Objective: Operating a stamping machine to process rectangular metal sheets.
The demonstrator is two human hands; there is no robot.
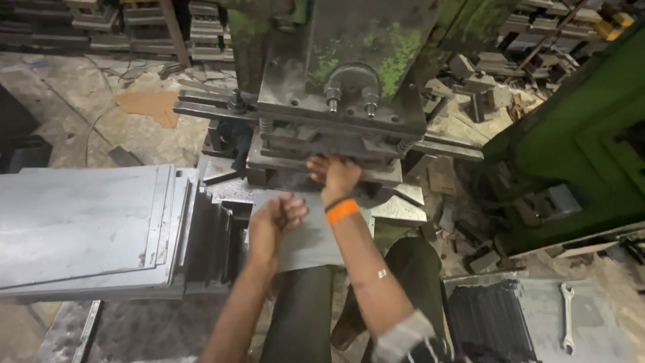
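A grey sheet-metal blank (310, 236) lies across my lap and reaches under the die of a green, worn press (349, 87). My left hand (277, 216) is closed on the blank's near left edge. My right hand (334, 175), with an orange band on the wrist, rests on the far end of the blank right at the die opening, fingers curled over it. The part of the blank inside the die is hidden.
A stack of grey metal sheets (80, 228) lies at my left, with upright cut pieces (211, 245) beside it. A tray of dark strips (487, 316) and a spanner (568, 316) sit at the right. Metal scrap (470, 87) covers the floor behind the press. Another green machine (584, 148) stands at the right.
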